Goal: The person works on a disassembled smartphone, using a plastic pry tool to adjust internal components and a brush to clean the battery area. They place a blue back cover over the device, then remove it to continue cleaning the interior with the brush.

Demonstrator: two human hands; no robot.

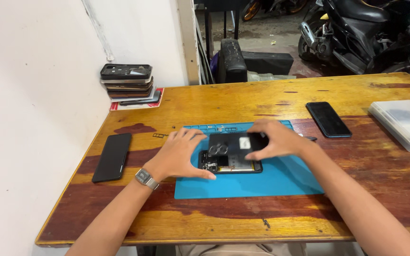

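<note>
The opened phone (231,163) lies on the blue mat (262,182) in the middle of the surface (243,102), its long axis running left to right across the person's front, its inner parts showing along the near edge. Its black back cover (236,144) sits tilted over it, the near edge lifted and the camera rings toward the left. Both hands are on it, set apart at opposite ends: the left hand (179,154) spreads over the left end with fingertips at the phone's corner, and the right hand (276,140) grips the cover's right end. Farther out, one dark phone (112,156) lies left of the mat, another dark phone (328,119) to the right, a clear plastic box (404,124) at the far right, and a stack of phone cases (128,84) by the wall.
</note>
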